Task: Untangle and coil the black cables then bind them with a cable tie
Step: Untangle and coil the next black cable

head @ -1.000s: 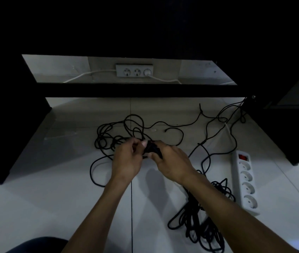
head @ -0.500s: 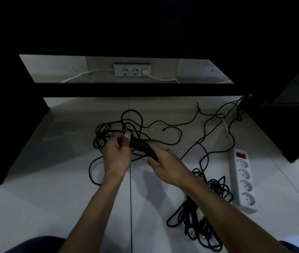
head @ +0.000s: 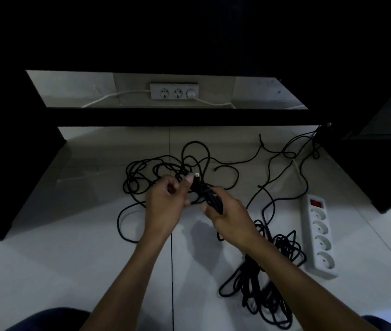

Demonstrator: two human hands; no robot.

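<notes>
While the right hand [head: 230,211] clamps a folded bundle of thin black cable [head: 211,197], its long axis slants up-left toward the left hand [head: 165,201]. That hand pinches the bundle's plug end [head: 196,177]; loose tangle lies beyond on the pale floor [head: 46,259].

Left hand [head: 165,204] pinching a plug end [head: 195,180], right hand [head: 231,216] gripping bundled black cables [head: 212,198], power strip [head: 319,235] alongside

Two bare forearms, no sleeves visible, knees [head: 46,318] in possibly dark blue trousers
</notes>
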